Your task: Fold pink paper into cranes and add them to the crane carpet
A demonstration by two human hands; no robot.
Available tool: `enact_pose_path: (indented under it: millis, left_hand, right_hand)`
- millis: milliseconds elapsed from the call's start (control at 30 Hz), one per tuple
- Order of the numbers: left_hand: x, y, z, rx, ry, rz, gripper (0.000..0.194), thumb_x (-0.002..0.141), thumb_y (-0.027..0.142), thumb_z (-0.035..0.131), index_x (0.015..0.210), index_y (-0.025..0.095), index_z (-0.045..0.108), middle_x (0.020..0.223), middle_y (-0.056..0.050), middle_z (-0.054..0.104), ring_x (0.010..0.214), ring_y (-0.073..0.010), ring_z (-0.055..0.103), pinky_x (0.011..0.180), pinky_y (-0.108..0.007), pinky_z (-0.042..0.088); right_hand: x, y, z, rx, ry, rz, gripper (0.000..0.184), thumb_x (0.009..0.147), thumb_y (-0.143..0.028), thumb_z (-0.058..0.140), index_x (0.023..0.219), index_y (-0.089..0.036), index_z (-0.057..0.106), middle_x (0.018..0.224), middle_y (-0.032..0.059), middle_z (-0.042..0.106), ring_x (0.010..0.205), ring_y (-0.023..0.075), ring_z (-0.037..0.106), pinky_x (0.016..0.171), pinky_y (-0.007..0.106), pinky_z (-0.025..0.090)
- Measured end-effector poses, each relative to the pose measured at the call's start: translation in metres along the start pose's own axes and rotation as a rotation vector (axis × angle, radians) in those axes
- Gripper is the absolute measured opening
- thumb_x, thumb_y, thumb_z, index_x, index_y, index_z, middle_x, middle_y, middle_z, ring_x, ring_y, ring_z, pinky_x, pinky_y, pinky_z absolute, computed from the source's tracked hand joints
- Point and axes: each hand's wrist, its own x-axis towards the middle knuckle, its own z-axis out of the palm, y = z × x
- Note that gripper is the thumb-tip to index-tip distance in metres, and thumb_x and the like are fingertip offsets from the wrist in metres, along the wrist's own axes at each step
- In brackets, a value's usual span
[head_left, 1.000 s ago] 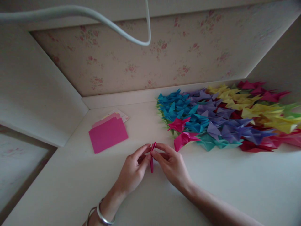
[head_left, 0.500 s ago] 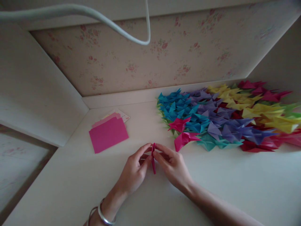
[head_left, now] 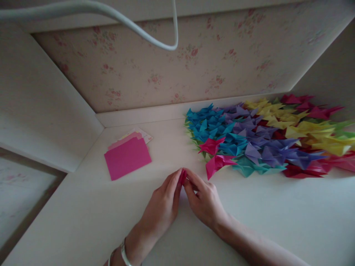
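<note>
A small folded piece of pink paper (head_left: 183,177) is pinched between the fingertips of both hands above the white desk. My left hand (head_left: 163,199) is closed on it from the left, fingers pressed together and covering most of it. From the right, my right hand (head_left: 203,197) grips it between thumb and forefinger. Only a narrow strip of the paper shows. Just beyond my right hand lies a pink origami crane (head_left: 217,164), and behind it is another pink crane (head_left: 212,146).
A stack of pink paper sheets (head_left: 128,159) lies at the left. Rows of blue cranes (head_left: 203,125), purple cranes (head_left: 266,147) and yellow cranes (head_left: 313,133) fill the back right of the desk (head_left: 263,214). A white cable (head_left: 124,26) hangs overhead at the front.
The long folded paper, seen edge-on between the fingertips before, is now mostly covered. My left hand has turned, its fingers straightened and pressed together; both hands' fingertips have come closer.
</note>
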Motion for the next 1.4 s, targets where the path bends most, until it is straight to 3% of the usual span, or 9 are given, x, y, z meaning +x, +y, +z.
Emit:
enact_pose_path:
  millis: [200, 433, 567, 667, 867, 933, 1033, 1267, 1400]
  left_hand:
    - [-0.003, -0.008, 0.005, 0.151, 0.004, 0.086, 0.064, 0.088, -0.003, 0.038, 0.148, 0.017, 0.031, 0.145, -0.014, 0.052, 0.129, -0.0218, 0.055, 0.106, -0.038, 0.048]
    - [-0.004, -0.010, 0.007, 0.177, 0.046, 0.102, 0.063, 0.090, -0.001, 0.038, 0.150, 0.016, 0.027, 0.141, -0.017, 0.056, 0.121, -0.0234, 0.061, 0.098, -0.037, 0.054]
    - [-0.002, -0.007, 0.004, -0.013, 0.040, 0.035, 0.058, 0.095, 0.008, 0.042, 0.149, 0.021, 0.029, 0.141, -0.013, 0.056, 0.124, -0.0227, 0.059, 0.101, -0.037, 0.052]
    - [0.000, -0.003, 0.000, -0.195, 0.021, -0.030, 0.056, 0.094, 0.012, 0.048, 0.147, 0.022, 0.032, 0.137, -0.012, 0.060, 0.119, -0.0216, 0.063, 0.097, -0.035, 0.055]
    - [0.007, 0.002, -0.008, -0.482, 0.014, -0.127, 0.039, 0.090, 0.015, 0.058, 0.129, 0.023, 0.056, 0.132, -0.011, 0.061, 0.120, -0.0245, 0.060, 0.101, -0.038, 0.051]
    - [0.009, 0.004, -0.012, -0.628, -0.028, -0.168, 0.037, 0.089, 0.015, 0.061, 0.126, 0.023, 0.058, 0.133, -0.010, 0.060, 0.122, -0.0255, 0.058, 0.102, -0.038, 0.050]
    - [0.010, 0.007, -0.020, -0.800, -0.100, -0.270, 0.040, 0.090, 0.018, 0.062, 0.129, 0.023, 0.056, 0.136, -0.011, 0.059, 0.121, -0.0276, 0.059, 0.094, -0.035, 0.055]
    - [0.011, 0.011, -0.029, -0.986, -0.149, -0.384, 0.033, 0.090, 0.023, 0.064, 0.123, 0.022, 0.062, 0.114, -0.008, 0.073, 0.107, -0.0232, 0.068, 0.086, -0.029, 0.056]
    - [0.010, 0.010, -0.028, -1.012, -0.140, -0.416, 0.031, 0.090, 0.023, 0.063, 0.121, 0.022, 0.064, 0.113, -0.008, 0.074, 0.107, -0.0233, 0.068, 0.084, -0.028, 0.056]
  right_hand:
    - [-0.004, -0.002, 0.003, -0.027, 0.024, -0.033, 0.038, 0.092, -0.017, 0.048, 0.128, -0.020, 0.056, 0.095, 0.0058, 0.078, 0.074, 0.0201, 0.076, 0.060, 0.025, 0.059]
    - [-0.005, -0.003, 0.005, -0.069, 0.032, -0.037, 0.037, 0.092, -0.018, 0.048, 0.128, -0.022, 0.055, 0.098, 0.0064, 0.078, 0.076, 0.0214, 0.077, 0.066, 0.028, 0.061]
    - [-0.003, -0.001, 0.004, 0.040, 0.062, 0.032, 0.031, 0.091, -0.017, 0.051, 0.121, -0.027, 0.054, 0.107, 0.0035, 0.075, 0.088, 0.0197, 0.075, 0.074, 0.027, 0.061]
    - [-0.001, -0.001, 0.002, 0.131, 0.076, 0.084, 0.027, 0.092, -0.018, 0.052, 0.117, -0.027, 0.053, 0.107, 0.0031, 0.075, 0.094, 0.0183, 0.074, 0.069, 0.022, 0.060]
    - [0.004, -0.002, -0.004, 0.178, 0.045, 0.094, 0.016, 0.092, -0.018, 0.052, 0.107, -0.024, 0.053, 0.087, 0.0011, 0.074, 0.075, 0.0156, 0.073, 0.059, 0.020, 0.055]
    - [0.005, -0.001, -0.007, 0.180, 0.038, 0.066, 0.009, 0.093, -0.020, 0.052, 0.099, -0.023, 0.057, 0.083, 0.0016, 0.072, 0.072, 0.0155, 0.071, 0.060, 0.021, 0.055]
    - [0.007, -0.001, -0.012, 0.217, -0.010, 0.038, 0.013, 0.094, -0.023, 0.052, 0.098, -0.021, 0.064, 0.084, 0.0034, 0.073, 0.074, 0.0163, 0.072, 0.065, 0.023, 0.057]
    - [0.010, 0.001, -0.019, 0.344, -0.060, 0.096, 0.019, 0.095, -0.026, 0.053, 0.102, -0.020, 0.070, 0.078, 0.0035, 0.072, 0.074, 0.0184, 0.073, 0.069, 0.028, 0.061]
    - [0.010, -0.003, -0.022, 0.334, -0.061, 0.093, 0.019, 0.094, -0.024, 0.053, 0.101, -0.021, 0.071, 0.082, 0.0044, 0.074, 0.073, 0.0183, 0.073, 0.069, 0.029, 0.061]
